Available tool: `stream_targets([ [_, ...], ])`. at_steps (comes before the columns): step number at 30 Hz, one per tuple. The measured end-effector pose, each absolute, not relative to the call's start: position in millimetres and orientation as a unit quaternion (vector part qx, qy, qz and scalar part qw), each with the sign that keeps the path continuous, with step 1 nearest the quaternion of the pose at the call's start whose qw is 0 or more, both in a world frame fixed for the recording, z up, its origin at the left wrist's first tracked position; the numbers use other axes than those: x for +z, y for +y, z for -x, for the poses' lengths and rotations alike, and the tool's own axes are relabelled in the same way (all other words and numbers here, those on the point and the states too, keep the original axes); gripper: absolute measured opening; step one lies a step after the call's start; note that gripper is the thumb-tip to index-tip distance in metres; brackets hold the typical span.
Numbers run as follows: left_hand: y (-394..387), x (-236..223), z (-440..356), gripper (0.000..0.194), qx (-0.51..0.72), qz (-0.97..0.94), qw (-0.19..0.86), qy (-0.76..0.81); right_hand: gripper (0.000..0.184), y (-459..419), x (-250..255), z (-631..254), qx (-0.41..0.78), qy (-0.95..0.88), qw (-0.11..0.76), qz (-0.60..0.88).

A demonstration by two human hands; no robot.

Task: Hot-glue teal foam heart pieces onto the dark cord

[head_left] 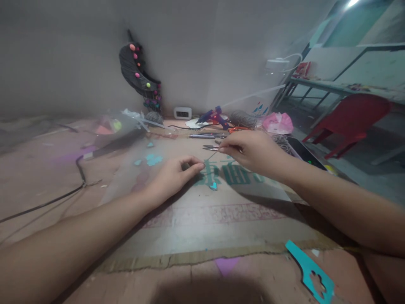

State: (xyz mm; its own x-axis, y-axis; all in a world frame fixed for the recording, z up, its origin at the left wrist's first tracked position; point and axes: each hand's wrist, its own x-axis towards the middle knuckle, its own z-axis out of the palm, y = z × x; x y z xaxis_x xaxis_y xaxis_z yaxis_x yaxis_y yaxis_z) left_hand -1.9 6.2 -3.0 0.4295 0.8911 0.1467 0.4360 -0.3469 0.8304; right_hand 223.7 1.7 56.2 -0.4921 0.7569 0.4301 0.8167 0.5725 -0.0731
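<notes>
Both my hands reach over a flat cardboard sheet (pixel 221 228) printed with green characters. My left hand (pixel 177 173) has its fingertips pinched together on one end of a thin wire (pixel 211 156). My right hand (pixel 253 150) is closed in a pinch on the wire's other end, slightly higher and farther away. A small teal heart-shaped cutout (pixel 214 185) lies on the cardboard just below the wire. Small scissors (pixel 210 147) lie right behind my right hand's fingertips.
A glue gun (pixel 215 116), pens (pixel 205 135), balls of twine (pixel 243 118), a pink bag (pixel 278 122) and a clear plastic bag (pixel 120 126) lie farther back by the wall. Teal paper offcuts (pixel 311 272) sit near right. A black cable (pixel 79 169) runs left. A red chair (pixel 351 120) stands right.
</notes>
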Motion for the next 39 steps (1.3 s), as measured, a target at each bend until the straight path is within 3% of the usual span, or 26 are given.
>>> stream_targets([
  [19, 6.2, -4.9, 2.6, 0.023, 0.341, -0.705, 0.413, 0.466, 0.015, 11.5, 88.4, -254.0, -0.095, -0.787, 0.263, 0.550],
  [27, 11.4, -6.3, 5.2, 0.031, 0.379, -0.660, 0.453, 0.463, 0.017, 1.8, 75.2, -237.5, -0.079, -0.839, 0.249, 0.476],
  [33, 7.0, -2.6, 4.4, 0.027, 0.366, -0.705, 0.373, 0.479, 0.018, -15.2, 65.9, -220.4, -0.064, -0.880, 0.234, 0.408],
  [39, 4.9, -3.0, 4.7, 0.031, 0.366, -0.782, 0.312, 0.396, 0.020, -19.9, 56.9, -213.7, -0.074, -0.898, 0.207, 0.381],
])
